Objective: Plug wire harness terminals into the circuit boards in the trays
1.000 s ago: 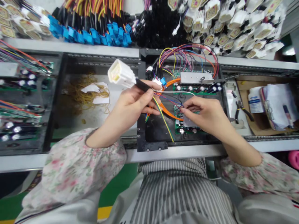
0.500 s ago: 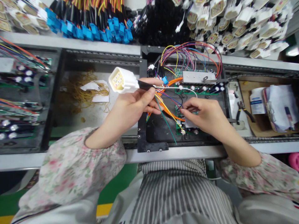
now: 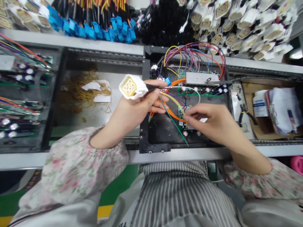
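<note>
My left hand (image 3: 142, 107) holds the black sleeve of a cable that ends in a white connector (image 3: 131, 87), whose open face with yellow inside points left. Loose wires fan out from the sleeve to the right: a white one curves in an arc, and a green one (image 3: 177, 127) hangs free toward the lower right. My right hand (image 3: 208, 121) pinches the yellow wire (image 3: 175, 101) over the lower circuit board (image 3: 182, 119). Behind it lies an upper board with a silver plate (image 3: 201, 78), in the same black tray (image 3: 161, 147).
Blue connectors (image 3: 90, 31) and many white connectors (image 3: 251, 28) lie along the back shelf. Left of the tray are tangled yellow strands (image 3: 88, 94) and, farther left, more boards. Pliers (image 3: 246, 115) and a cardboard box (image 3: 257, 130) with papers are at the right.
The white connector and my left hand have shifted slightly right. My right hand has moved a little down and now grips the yellow wire, which hung loose before. The green wire's tip has swung right.
</note>
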Demonstrator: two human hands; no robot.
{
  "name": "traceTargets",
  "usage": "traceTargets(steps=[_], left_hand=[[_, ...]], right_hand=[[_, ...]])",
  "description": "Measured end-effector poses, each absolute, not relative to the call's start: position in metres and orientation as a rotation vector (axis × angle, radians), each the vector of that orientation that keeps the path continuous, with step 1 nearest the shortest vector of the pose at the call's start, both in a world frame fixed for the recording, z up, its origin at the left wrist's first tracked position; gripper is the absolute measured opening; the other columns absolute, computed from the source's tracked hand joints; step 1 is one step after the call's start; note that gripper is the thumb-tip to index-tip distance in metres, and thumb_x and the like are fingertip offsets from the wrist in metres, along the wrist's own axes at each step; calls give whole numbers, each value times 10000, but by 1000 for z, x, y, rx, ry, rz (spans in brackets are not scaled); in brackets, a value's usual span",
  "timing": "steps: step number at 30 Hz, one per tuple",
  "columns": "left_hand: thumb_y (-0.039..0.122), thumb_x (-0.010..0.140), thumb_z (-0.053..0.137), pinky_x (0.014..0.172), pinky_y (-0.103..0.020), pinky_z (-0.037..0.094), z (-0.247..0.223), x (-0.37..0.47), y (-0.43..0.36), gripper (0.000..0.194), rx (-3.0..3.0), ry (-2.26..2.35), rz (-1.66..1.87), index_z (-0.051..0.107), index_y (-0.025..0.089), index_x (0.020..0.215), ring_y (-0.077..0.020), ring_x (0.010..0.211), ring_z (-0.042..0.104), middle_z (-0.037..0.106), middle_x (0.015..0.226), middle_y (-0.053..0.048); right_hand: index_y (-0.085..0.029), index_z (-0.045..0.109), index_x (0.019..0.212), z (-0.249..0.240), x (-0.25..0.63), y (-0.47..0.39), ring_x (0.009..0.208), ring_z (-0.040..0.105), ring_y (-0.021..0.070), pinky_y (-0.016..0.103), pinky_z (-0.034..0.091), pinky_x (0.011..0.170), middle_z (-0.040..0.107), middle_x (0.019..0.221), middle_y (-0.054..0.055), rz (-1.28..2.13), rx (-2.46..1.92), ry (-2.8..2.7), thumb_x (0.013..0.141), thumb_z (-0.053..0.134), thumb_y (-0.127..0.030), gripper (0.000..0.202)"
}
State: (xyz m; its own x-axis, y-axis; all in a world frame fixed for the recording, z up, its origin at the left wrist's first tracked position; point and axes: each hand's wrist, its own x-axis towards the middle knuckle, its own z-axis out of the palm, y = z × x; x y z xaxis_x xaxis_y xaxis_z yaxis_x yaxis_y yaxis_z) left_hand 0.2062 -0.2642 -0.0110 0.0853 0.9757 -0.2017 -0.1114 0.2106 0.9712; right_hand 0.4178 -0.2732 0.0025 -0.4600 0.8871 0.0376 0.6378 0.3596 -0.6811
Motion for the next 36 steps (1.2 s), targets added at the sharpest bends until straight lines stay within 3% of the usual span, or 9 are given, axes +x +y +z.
traceTargets(steps=[10,16,22,29,33,36], left_hand=[[131,871,581,611,-210,604,-9,208,-268,226,1068,1210,968,705,130,1059,-121,590,704,709,695,-19],[153,854,591,595,-222,603,-10,208,-267,208,1078,1237,959,717,142,1018,-134,598,713,732,761,-31],[160,854,597,605,-206,604,-6,209,-269,226,1065,1263,954,712,129,1046,-124,580,705,716,672,-11],[174,877,580,632,-242,610,-6,210,-269,221,1098,1267,949,699,138,1060,-136,611,711,720,701,-20],[252,912,537,644,-281,603,-12,206,-269,293,1281,1270,924,664,119,1140,-142,634,699,721,768,-46],[185,881,568,730,-314,563,-18,202,-271,285,1651,1305,927,679,182,1143,-166,772,679,717,916,-59]], right_hand=[[-209,637,743,-13,416,-264,634,645,133,252,508,594,712,732,3,653,-1400,-2220,817,632,-154,92],[-207,624,736,-12,415,-263,632,636,132,250,489,588,701,723,4,713,-1396,-2217,826,609,-163,101],[-202,596,708,-17,411,-262,618,627,122,237,472,590,667,681,-13,839,-1342,-2196,813,616,-162,114],[-218,637,749,-13,416,-262,685,639,168,288,454,624,704,753,26,553,-1395,-2307,859,597,-224,117],[-220,647,709,4,421,-272,531,581,116,250,423,505,665,624,-22,901,-1310,-2372,841,637,-247,135],[-219,661,738,9,420,-275,558,601,112,239,439,509,686,670,-27,921,-1325,-2277,836,628,-205,104]])
